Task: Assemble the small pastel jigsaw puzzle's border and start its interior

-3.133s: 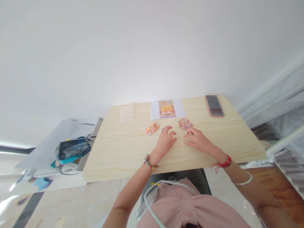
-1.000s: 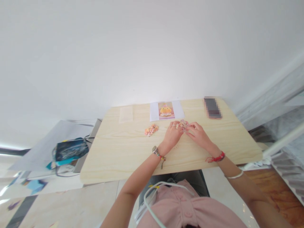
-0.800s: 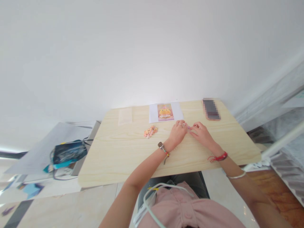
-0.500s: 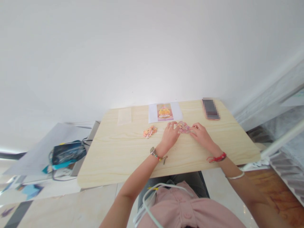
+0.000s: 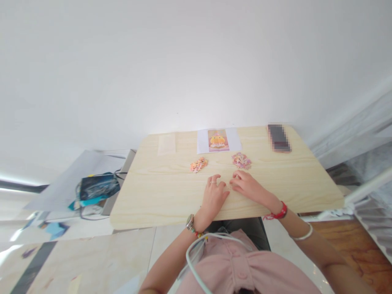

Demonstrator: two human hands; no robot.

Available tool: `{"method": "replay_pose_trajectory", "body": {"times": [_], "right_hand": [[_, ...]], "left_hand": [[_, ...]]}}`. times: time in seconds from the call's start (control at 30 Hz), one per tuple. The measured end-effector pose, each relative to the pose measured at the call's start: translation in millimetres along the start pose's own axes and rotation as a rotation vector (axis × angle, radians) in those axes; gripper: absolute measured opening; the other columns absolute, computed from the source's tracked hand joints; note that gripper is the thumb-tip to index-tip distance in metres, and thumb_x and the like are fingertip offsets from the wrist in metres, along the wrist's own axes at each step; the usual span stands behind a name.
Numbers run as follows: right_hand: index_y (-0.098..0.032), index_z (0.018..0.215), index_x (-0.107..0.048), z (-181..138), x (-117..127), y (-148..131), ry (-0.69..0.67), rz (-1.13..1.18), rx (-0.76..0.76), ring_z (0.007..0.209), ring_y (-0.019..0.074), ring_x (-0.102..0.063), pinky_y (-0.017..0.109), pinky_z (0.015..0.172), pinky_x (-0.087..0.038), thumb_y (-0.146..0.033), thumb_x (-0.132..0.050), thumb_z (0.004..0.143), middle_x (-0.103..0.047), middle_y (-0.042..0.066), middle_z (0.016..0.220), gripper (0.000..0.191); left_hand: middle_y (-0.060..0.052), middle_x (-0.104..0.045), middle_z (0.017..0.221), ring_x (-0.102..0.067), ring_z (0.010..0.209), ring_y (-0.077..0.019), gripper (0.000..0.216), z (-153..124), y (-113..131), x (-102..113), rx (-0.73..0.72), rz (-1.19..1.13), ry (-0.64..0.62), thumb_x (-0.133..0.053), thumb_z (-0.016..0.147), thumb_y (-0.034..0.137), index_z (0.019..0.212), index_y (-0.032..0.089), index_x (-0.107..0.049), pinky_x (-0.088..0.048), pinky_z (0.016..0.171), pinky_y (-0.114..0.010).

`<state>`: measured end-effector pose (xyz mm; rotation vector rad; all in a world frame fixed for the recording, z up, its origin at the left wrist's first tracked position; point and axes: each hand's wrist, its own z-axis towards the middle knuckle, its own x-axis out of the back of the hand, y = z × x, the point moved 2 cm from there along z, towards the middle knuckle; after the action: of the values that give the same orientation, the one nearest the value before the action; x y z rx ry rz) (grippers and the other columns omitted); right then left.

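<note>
My left hand (image 5: 213,197) and my right hand (image 5: 247,186) rest on the pale wooden table (image 5: 159,192), near its front middle. Their fingertips nearly meet. The fingers of both hands are curled in a pinch, and whatever is between them is too small to make out. A pile of pink puzzle pieces (image 5: 241,160) lies just beyond my right hand. An orange pile of pieces (image 5: 199,165) lies beyond my left hand. Neither hand touches a pile. A printed picture of a yellow figure (image 5: 218,140) lies at the table's far edge.
A phone (image 5: 278,137) lies at the far right of the table, and a clear flat bag (image 5: 166,143) at the far left. A dark blue bag (image 5: 96,185) with cables sits on a low surface to the table's left. A white wall stands behind.
Both hands were at the pink pile half a second ago. They have drawn back towards me to the table's front middle, and the pink pile now lies uncovered.
</note>
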<state>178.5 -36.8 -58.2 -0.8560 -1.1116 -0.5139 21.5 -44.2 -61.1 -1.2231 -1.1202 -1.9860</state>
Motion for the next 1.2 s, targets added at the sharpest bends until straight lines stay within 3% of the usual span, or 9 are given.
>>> {"method": "replay_pose_trajectory", "body": {"times": [0.23, 0.47, 0.57, 0.7, 0.83, 1.2], "right_hand": [[-0.015, 0.075, -0.060, 7, -8, 6, -0.013, -0.055, 0.059, 0.076, 0.0162, -0.049, 0.032, 0.070, -0.041, -0.022, -0.048, 0.084, -0.053, 0.006, 0.082, 0.016], [-0.016, 0.074, -0.057, 19, -10, 8, 0.079, 0.162, -0.045, 0.079, 0.0149, -0.051, 0.030, 0.074, -0.043, -0.019, -0.044, 0.085, -0.052, 0.005, 0.083, 0.017], [-0.016, 0.078, -0.057, 22, -12, 8, 0.103, 0.153, -0.115, 0.080, 0.0161, -0.051, 0.031, 0.074, -0.043, -0.018, -0.047, 0.083, -0.052, 0.006, 0.084, 0.011], [-0.017, 0.088, -0.058, 17, -13, 5, 0.119, 0.126, -0.112, 0.083, 0.0175, -0.051, 0.033, 0.075, -0.044, -0.019, -0.049, 0.082, -0.052, 0.007, 0.088, 0.011], [-0.017, 0.080, -0.058, 14, -13, 4, 0.086, 0.120, -0.073, 0.080, 0.0162, -0.051, 0.031, 0.074, -0.044, -0.018, -0.048, 0.083, -0.051, 0.005, 0.085, 0.010], [-0.016, 0.075, -0.056, 23, -15, 5, 0.057, 0.092, -0.051, 0.078, 0.0156, -0.050, 0.030, 0.072, -0.043, -0.016, -0.047, 0.084, -0.052, 0.005, 0.083, 0.013]], "left_hand": [[-0.012, -0.049, 0.107, -0.045, 0.103, -0.0236, 0.005, 8, -4, -7, -0.081, 0.048, 0.004, -0.055, 0.077, 0.016, 0.078, 0.013, -0.059, -0.045, 0.086, -0.038], [-0.010, -0.052, 0.097, -0.047, 0.097, -0.0207, 0.013, 17, -14, -5, -0.024, 0.018, 0.050, -0.049, 0.082, 0.017, 0.073, 0.014, -0.057, -0.044, 0.083, -0.037], [-0.011, -0.052, 0.096, -0.047, 0.095, -0.0218, 0.006, 19, -15, -3, 0.028, 0.054, 0.063, -0.053, 0.079, 0.016, 0.081, 0.013, -0.057, -0.044, 0.083, -0.039], [-0.011, -0.049, 0.101, -0.045, 0.097, -0.0214, 0.016, 17, -17, -2, 0.023, 0.035, 0.048, -0.055, 0.077, 0.017, 0.093, 0.015, -0.056, -0.044, 0.084, -0.038], [-0.010, -0.047, 0.105, -0.044, 0.100, -0.0211, 0.009, 14, -17, -3, -0.016, 0.016, 0.008, -0.053, 0.078, 0.014, 0.084, 0.016, -0.059, -0.043, 0.085, -0.037], [-0.011, -0.050, 0.103, -0.046, 0.102, -0.0220, 0.003, 16, -24, -6, 0.034, 0.026, 0.057, -0.057, 0.076, 0.016, 0.076, 0.014, -0.059, -0.045, 0.084, -0.035]]}}
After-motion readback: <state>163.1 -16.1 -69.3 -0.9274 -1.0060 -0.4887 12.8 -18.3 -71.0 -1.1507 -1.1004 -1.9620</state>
